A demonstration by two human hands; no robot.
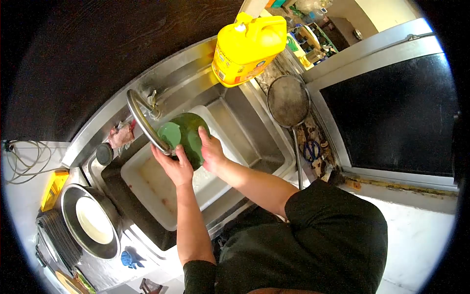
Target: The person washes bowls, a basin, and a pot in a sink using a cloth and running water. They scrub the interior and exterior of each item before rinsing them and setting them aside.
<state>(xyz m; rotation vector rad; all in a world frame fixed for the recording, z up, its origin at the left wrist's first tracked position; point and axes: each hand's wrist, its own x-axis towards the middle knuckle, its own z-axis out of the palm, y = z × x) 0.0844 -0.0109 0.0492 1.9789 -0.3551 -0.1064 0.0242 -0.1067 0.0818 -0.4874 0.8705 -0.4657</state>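
A round green dish (188,130), dark with paler green patches, is held between my two hands beneath the curved metal faucet (142,122). My left hand (175,165) grips its lower left edge, close to the spout. On the right edge my right hand (210,149) has its thumb on top of the dish and its fingers mostly hidden. Whether the dish is a bowl or a plate is hard to tell. Below it lies a white rectangular basin (144,188), stained inside, set in the steel sink (262,152).
A yellow jug (249,49) stands at the sink's back right corner. Right of the sink are a round long-handled strainer (289,100) and blue-handled scissors (311,151). A pinkish rag (121,134) lies left of the faucet. A steel bowl (68,206) sits further left.
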